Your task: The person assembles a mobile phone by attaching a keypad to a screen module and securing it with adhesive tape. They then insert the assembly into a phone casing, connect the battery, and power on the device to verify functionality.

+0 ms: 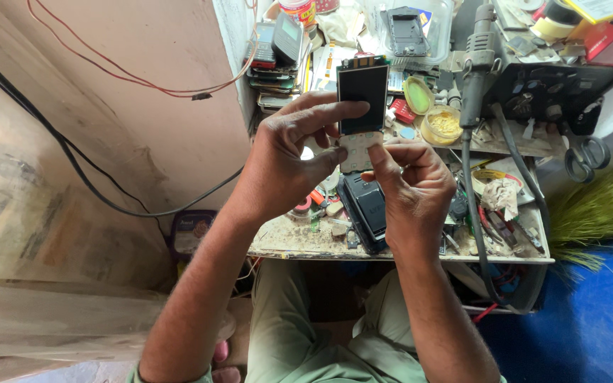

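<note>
Both my hands hold a bare phone board (361,110) upright above a cluttered workbench (299,242). The board has a dark screen on top and a pale keypad membrane below. My left hand (289,159) grips its left side, with the index finger laid across the screen's lower edge. My right hand (409,184) pinches the keypad end from the right with thumb and fingers. Just beneath them a black phone housing (365,209) lies on the bench.
A hot-air tool (475,67) with a black hose stands on its station at the right. Scissors (587,156), small tins of paste (441,124), a stack of old phones (278,50) and loose parts crowd the bench. Cables run along the wall at left (108,191).
</note>
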